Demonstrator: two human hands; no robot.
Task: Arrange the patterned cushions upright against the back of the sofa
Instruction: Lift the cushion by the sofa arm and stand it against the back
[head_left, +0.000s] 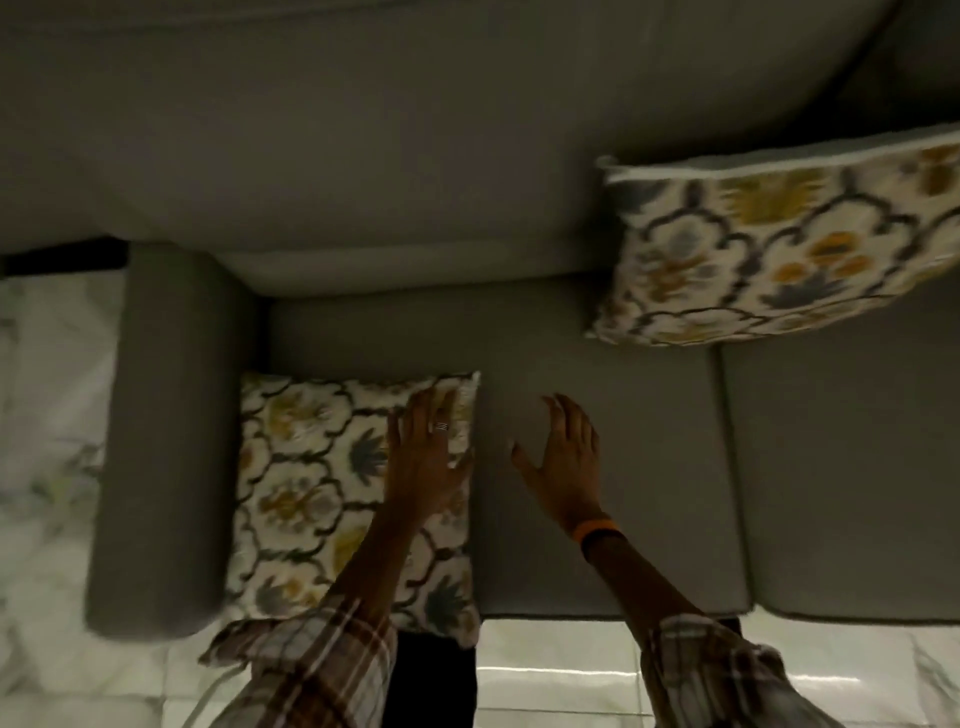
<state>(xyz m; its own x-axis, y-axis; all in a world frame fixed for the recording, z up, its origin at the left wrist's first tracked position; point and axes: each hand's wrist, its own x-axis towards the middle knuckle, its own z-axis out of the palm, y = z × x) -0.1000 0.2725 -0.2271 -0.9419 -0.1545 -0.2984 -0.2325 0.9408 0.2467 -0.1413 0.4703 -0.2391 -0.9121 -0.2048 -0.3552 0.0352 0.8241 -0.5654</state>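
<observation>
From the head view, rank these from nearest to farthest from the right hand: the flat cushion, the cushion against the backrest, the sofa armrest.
Measured from the right hand:
1. Flat cushion, just to its left on the seat, under the left hand.
2. Cushion against the backrest, up and to the right.
3. Sofa armrest, far left, beyond the flat cushion.

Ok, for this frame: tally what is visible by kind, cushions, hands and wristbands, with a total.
Patterned cushions: 2, flat cushion by the armrest, leaning cushion at the sofa back.
Hands: 2, left hand on the flat cushion, right hand over the seat.
Orange wristband: 1.
Total: 5.
</observation>
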